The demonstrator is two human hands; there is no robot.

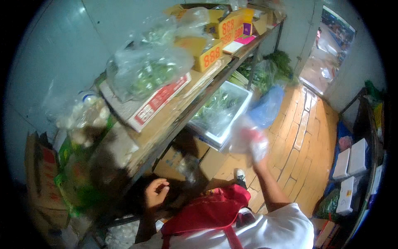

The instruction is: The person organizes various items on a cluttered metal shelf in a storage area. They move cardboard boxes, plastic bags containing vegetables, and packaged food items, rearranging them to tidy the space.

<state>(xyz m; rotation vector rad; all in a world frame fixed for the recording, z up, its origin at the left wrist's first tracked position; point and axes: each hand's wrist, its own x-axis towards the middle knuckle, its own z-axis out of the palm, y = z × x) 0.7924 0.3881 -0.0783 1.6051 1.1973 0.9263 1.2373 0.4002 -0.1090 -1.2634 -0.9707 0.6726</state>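
My left hand (pixel 156 193) hangs beside the shelf's lower front, its fingers loosely bent, thumb apart, with nothing in it. Stretched forward on the right, my right hand (pixel 259 150) is smeared by motion and looks covered in something white, a glove or plastic. At its fingers is a clear plastic bag (pixel 239 135) with a reddish patch; what is inside cannot be made out. Just beyond stands a white foam box (pixel 219 139) of leafy greens under clear film. A blue plastic bag (pixel 270 108) lies next to that box.
A long shelf (pixel 182 112) on the left carries bagged greens (pixel 149 70) and yellow cartons (pixel 209 56). Cardboard boxes (pixel 170 162) sit beneath it. Along the right, another rack (pixel 365 166) holds white foam boxes (pixel 356 155). The tan floor (pixel 290 153) runs to a doorway (pixel 327 50).
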